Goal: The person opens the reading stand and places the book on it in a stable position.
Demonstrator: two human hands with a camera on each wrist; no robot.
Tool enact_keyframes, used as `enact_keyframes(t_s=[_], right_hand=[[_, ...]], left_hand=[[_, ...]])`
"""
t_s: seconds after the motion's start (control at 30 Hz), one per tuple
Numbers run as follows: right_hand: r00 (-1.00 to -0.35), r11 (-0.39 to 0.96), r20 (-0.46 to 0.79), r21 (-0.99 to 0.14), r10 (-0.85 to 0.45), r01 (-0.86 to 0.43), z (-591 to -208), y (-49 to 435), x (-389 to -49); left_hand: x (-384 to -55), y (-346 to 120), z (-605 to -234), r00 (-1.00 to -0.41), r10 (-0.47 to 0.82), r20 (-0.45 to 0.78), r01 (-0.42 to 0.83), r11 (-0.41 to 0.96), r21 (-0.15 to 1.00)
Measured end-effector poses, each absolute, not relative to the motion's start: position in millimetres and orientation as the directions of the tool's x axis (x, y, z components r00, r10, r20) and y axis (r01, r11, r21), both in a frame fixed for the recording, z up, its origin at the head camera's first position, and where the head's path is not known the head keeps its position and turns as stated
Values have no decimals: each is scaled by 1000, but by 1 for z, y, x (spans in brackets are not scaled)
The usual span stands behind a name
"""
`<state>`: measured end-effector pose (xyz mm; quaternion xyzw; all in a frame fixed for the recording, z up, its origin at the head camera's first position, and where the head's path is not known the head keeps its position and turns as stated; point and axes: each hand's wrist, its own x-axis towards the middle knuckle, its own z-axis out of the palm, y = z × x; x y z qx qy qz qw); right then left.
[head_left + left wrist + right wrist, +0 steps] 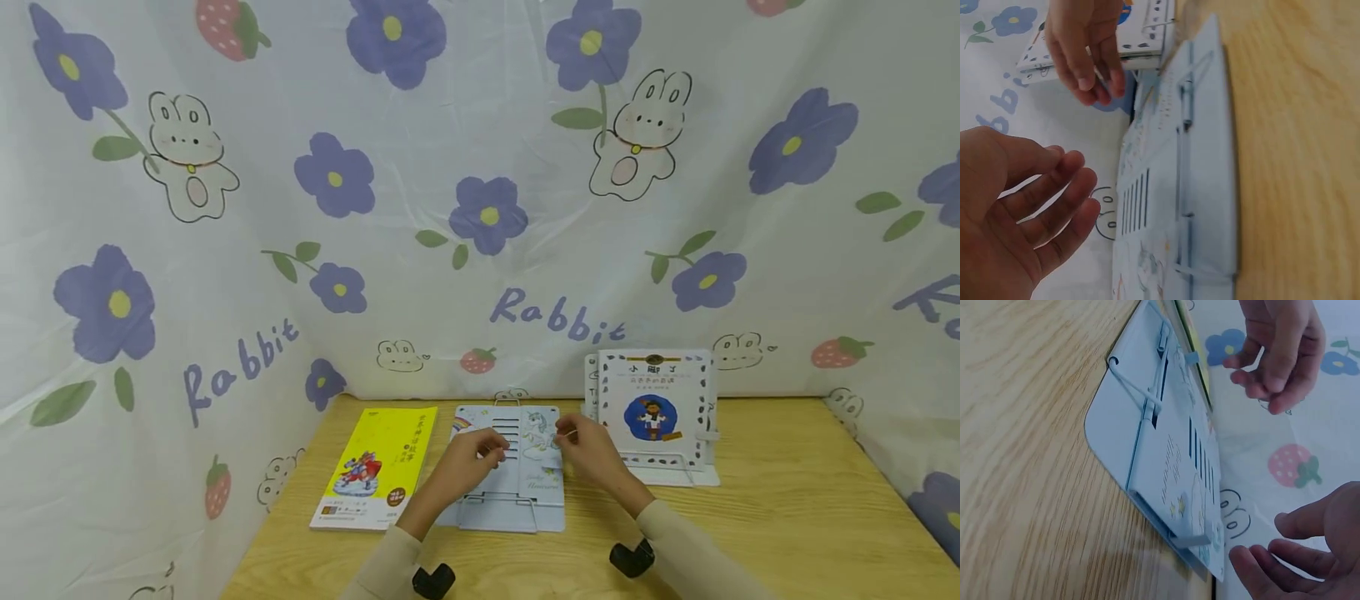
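A pale blue metal book stand with a unicorn print, a row of slots and wire page holders stands on the table in front of me. Above its left half is my left hand, fingers loosely bent and holding nothing. My right hand hovers by the stand's upper right edge, also with nothing in it. In the right wrist view, a gap shows between my right hand's fingertips and the stand. The left wrist view shows both hands raised over the stand, apart from each other.
Left of the stand lies a yellow book. To the right, a white picture book leans on another white stand. Behind the wooden table hangs a white curtain printed with flowers and rabbits.
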<state>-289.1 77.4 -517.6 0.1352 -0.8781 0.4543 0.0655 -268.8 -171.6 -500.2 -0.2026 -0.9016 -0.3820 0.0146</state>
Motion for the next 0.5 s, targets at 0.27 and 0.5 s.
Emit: enact_keyframes(t_s=[0.27,0.5], right_hand=[[-972,595,182,-769,-148,-234,-528,50,-299],[-982,631,176,-753,-76,-184,-537,42,-303]], left_hand=[[-247,-180,-516,-897,430,101,421,765,488],[-240,-181,-527,-873,475,109,475,782,403]])
